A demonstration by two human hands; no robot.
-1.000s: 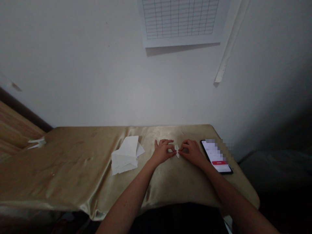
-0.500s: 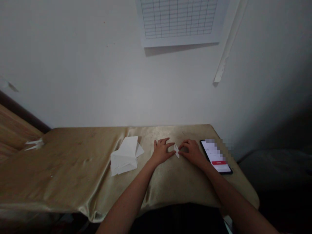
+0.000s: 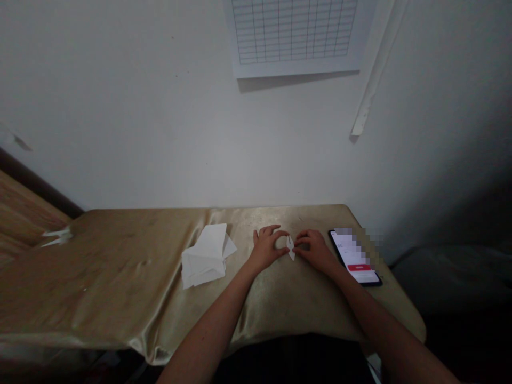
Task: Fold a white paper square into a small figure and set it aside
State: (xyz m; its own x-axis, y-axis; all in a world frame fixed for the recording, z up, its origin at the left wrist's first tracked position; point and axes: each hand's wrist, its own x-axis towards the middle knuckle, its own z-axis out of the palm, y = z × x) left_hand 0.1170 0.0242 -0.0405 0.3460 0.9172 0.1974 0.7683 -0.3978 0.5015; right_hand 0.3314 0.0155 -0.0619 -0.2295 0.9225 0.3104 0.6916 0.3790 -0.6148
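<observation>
A small folded white paper piece (image 3: pixel 290 247) lies on the gold satin cloth between my two hands. My left hand (image 3: pixel 267 247) rests on the table with thumb and forefinger pinched on the paper's left edge, the other fingers curled. From the right, my right hand (image 3: pixel 314 248) pinches the same paper with its fingers curled. The light is dim, so the paper's folds are hard to read.
A stack of white paper sheets (image 3: pixel 205 255) lies left of my hands. A phone (image 3: pixel 354 256) with a lit screen lies to the right, near the table's right edge. The cloth-covered table (image 3: pixel 120 277) stands against a white wall with a grid chart (image 3: pixel 294 34). Another white scrap (image 3: pixel 56 237) lies far left.
My left fingers spread briefly, then curled back onto the paper. Both hands stay in place on the small folded piece.
</observation>
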